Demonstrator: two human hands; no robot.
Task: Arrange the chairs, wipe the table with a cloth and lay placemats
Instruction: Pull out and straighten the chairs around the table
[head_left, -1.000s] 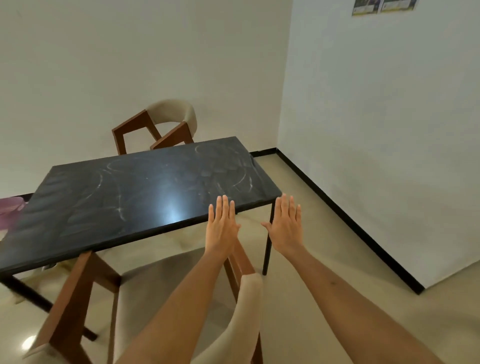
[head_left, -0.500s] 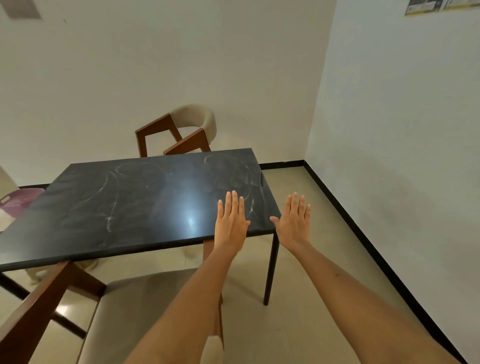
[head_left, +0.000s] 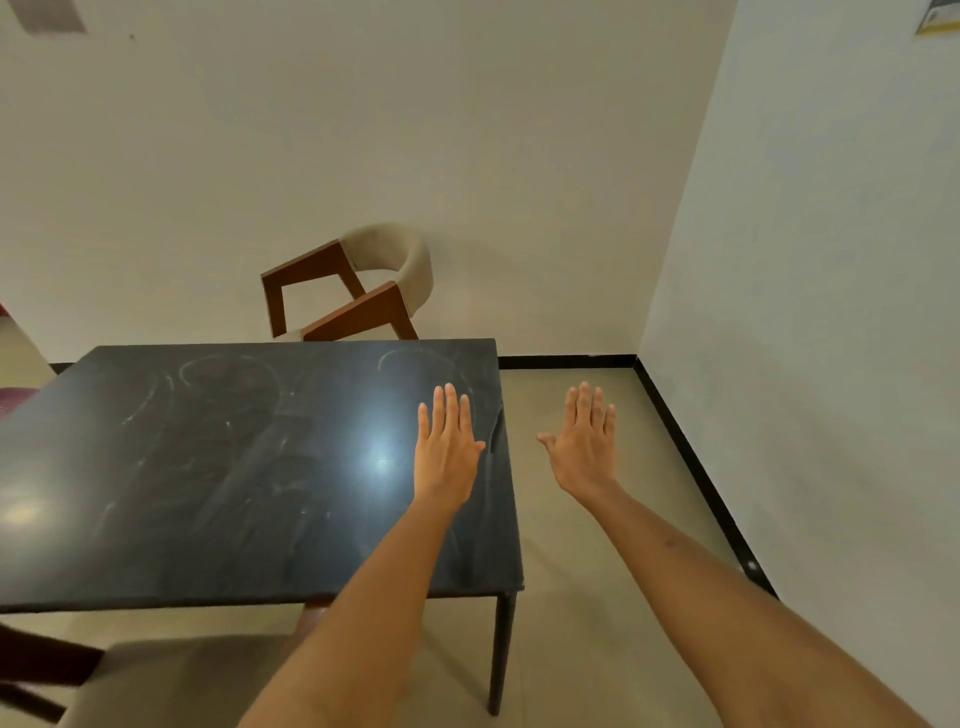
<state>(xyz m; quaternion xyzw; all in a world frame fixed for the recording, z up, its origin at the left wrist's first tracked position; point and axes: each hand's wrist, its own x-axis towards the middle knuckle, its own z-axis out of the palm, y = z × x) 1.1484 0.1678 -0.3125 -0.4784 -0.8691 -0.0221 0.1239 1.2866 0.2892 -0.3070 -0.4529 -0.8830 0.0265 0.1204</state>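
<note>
A dark marble-look table (head_left: 208, 467) with pale smear marks fills the left middle of the view. My left hand (head_left: 445, 447) is stretched flat, fingers straight, above the table's right end, holding nothing. My right hand (head_left: 584, 441) is spread flat over the floor just past the table's right edge, also empty. A wooden chair with a beige padded back (head_left: 358, 291) stands behind the table's far side, turned at an angle. A second chair's beige seat (head_left: 171, 680) shows under the table's near edge at the bottom left. No cloth or placemat is in view.
White walls meet in a corner at the back right, with a black skirting board (head_left: 691, 457) along the beige floor. A purple object (head_left: 15, 397) peeks in at the left edge beyond the table. Open floor lies to the right of the table.
The view has swung up and toward the table; the near chair has slid mostly out of sight below. Both flat hands now reach farther forward, the left one over the tabletop.
</note>
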